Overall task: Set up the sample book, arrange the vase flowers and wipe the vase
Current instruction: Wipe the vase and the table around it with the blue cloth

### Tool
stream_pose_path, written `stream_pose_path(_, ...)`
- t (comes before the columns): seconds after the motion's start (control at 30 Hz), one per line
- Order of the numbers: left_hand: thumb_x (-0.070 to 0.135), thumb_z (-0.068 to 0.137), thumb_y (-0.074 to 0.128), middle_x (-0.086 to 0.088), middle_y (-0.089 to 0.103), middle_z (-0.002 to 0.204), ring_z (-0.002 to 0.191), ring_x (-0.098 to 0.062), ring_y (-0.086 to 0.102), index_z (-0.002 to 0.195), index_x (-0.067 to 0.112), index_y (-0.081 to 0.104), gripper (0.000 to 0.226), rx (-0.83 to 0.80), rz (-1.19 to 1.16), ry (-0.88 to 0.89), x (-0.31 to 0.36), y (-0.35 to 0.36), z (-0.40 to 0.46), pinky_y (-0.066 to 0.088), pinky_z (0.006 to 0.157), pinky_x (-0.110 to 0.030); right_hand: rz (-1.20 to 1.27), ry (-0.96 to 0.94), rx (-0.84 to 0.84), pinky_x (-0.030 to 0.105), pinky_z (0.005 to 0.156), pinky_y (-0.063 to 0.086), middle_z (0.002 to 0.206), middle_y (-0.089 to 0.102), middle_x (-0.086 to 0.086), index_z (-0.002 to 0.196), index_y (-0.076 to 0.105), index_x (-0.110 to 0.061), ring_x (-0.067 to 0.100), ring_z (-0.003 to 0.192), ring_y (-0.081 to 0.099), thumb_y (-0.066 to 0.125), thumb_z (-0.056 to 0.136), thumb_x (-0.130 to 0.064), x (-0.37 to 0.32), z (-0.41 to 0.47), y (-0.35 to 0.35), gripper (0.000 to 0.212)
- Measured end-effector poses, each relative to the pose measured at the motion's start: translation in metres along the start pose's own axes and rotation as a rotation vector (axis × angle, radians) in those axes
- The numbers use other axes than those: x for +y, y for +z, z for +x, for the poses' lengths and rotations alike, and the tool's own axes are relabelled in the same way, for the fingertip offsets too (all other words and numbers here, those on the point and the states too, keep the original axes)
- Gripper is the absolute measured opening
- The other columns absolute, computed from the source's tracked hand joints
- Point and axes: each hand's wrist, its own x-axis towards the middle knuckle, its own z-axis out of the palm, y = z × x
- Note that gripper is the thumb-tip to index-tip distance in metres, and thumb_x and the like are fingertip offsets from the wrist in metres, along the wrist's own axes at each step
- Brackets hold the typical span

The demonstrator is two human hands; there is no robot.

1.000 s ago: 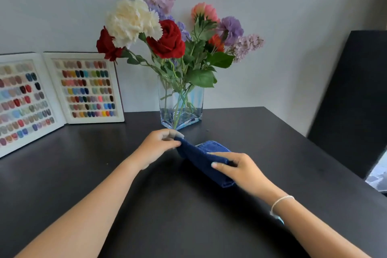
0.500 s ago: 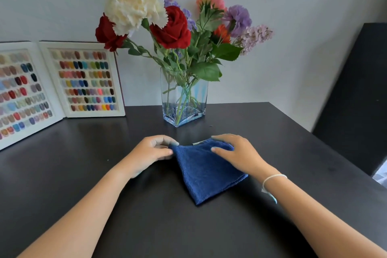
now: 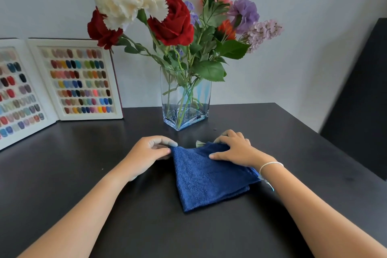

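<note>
The cloth lies folded flat on the surface, just in front of the vase; a second ago it was a lifted bundle between the hands, half a second ago it was already down, and since then little has shifted; the left hand pinches its left corner with curled fingers; the right hand presses its top edge, fingers bent over the far corner; a pale tag peeks out there, too small to read; one vase, stems in water, near the back wall; flowers: two red, one cream, the rest pink, orange and purple, the topmost cut off by the frame; one sample book stands open at the left, two pages showing, the left page cut off; a bracelet circles the right wrist.
</note>
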Motion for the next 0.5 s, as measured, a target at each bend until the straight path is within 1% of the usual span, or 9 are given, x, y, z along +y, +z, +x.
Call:
stream_pose_path(0.07, -0.008, 0.083, 0.054, -0.001, 0.072, 0.091, 0.082, -0.007, 0.068, 0.084, 0.014, 0.07, 0.027, 0.006, 0.027, 0.012, 0.0, -0.001, 0.005, 0.051, 0.069, -0.015, 0.054, -0.038, 0.011, 0.035, 0.094, 0.025, 0.113, 0.047, -0.004, 0.103, 0.056, -0.028, 0.019, 0.11, 0.033, 0.065, 0.076, -0.046, -0.003, 0.002, -0.001, 0.034)
stream_pose_path(0.1, -0.009, 0.083, 0.054, -0.001, 0.072, 0.091, 0.082, -0.006, 0.068, 0.083, 0.014, 0.07, 0.028, 0.01, 0.036, 0.021, 0.0, -0.001, 0.008, 0.051, 0.069, -0.014, 0.121, -0.055, 0.018, 0.036, 0.093, 0.03, 0.107, 0.052, -0.003, 0.097, 0.056, -0.026, 0.02, 0.107, 0.04, 0.067, 0.075, -0.041, -0.004, 0.003, -0.002, 0.029)
stream_pose_path(0.2, -0.009, 0.082, 0.054, 0.003, 0.07, 0.092, 0.08, -0.002, 0.066, 0.08, 0.018, 0.07, 0.032, 0.039, 0.072, 0.07, 0.002, 0.0, 0.017, 0.049, 0.069, -0.011, 0.466, -0.02, 0.021, 0.034, 0.08, 0.046, 0.089, 0.063, 0.0, 0.087, 0.058, -0.02, 0.017, 0.085, 0.057, 0.072, 0.074, -0.026, -0.009, 0.003, -0.016, 0.02)
stream_pose_path(0.27, -0.006, 0.083, 0.055, 0.004, 0.07, 0.092, 0.08, -0.003, 0.065, 0.081, 0.025, 0.07, 0.033, 0.09, 0.133, 0.113, 0.002, 0.002, 0.025, 0.048, 0.072, -0.01, 0.737, 0.032, 0.009, 0.034, 0.077, 0.049, 0.084, 0.065, 0.002, 0.084, 0.06, -0.017, 0.016, 0.078, 0.061, 0.071, 0.074, -0.017, -0.007, 0.005, -0.024, 0.014)
stream_pose_path(0.3, -0.003, 0.084, 0.056, 0.003, 0.07, 0.092, 0.082, -0.006, 0.064, 0.083, 0.028, 0.069, 0.033, 0.118, 0.149, 0.127, 0.002, 0.002, 0.03, 0.049, 0.074, -0.012, 0.876, 0.068, 0.0, 0.034, 0.076, 0.051, 0.083, 0.067, 0.004, 0.082, 0.061, -0.016, 0.017, 0.076, 0.063, 0.071, 0.074, -0.014, -0.006, 0.006, -0.027, 0.013)
stream_pose_path(0.33, 0.0, 0.084, 0.056, 0.002, 0.069, 0.094, 0.084, -0.009, 0.064, 0.085, 0.03, 0.069, 0.033, 0.147, 0.147, 0.138, 0.001, 0.002, 0.034, 0.051, 0.076, -0.016, 1.001, 0.111, 0.001, 0.034, 0.076, 0.053, 0.082, 0.068, 0.005, 0.083, 0.062, -0.015, 0.019, 0.076, 0.065, 0.07, 0.074, -0.011, -0.005, 0.008, -0.028, 0.013)
stream_pose_path(0.4, 0.003, 0.086, 0.055, 0.007, 0.068, 0.098, 0.089, -0.01, 0.063, 0.09, 0.034, 0.067, 0.033, 0.218, 0.118, 0.167, 0.0, 0.001, 0.044, 0.053, 0.075, -0.021, 1.179, 0.211, 0.048, 0.038, 0.081, 0.052, 0.089, 0.07, 0.011, 0.092, 0.064, -0.01, 0.025, 0.083, 0.066, 0.068, 0.075, -0.009, 0.001, 0.015, -0.033, 0.018)
stream_pose_path(0.47, 0.005, 0.088, 0.052, 0.015, 0.064, 0.101, 0.093, -0.008, 0.062, 0.093, 0.037, 0.063, 0.035, 0.295, 0.073, 0.195, -0.001, -0.002, 0.053, 0.053, 0.069, -0.019, 1.317, 0.3, 0.146, 0.041, 0.086, 0.05, 0.098, 0.069, 0.015, 0.101, 0.064, -0.004, 0.029, 0.091, 0.064, 0.066, 0.077, -0.009, 0.007, 0.021, -0.037, 0.024)
stream_pose_path(0.5, 0.005, 0.089, 0.051, 0.017, 0.063, 0.102, 0.095, -0.008, 0.061, 0.094, 0.038, 0.062, 0.035, 0.324, 0.039, 0.206, -0.003, -0.003, 0.058, 0.053, 0.068, -0.019, 1.378, 0.332, 0.212, 0.04, 0.085, 0.051, 0.099, 0.069, 0.015, 0.101, 0.064, -0.004, 0.028, 0.092, 0.064, 0.066, 0.078, -0.01, 0.01, 0.025, -0.039, 0.024)
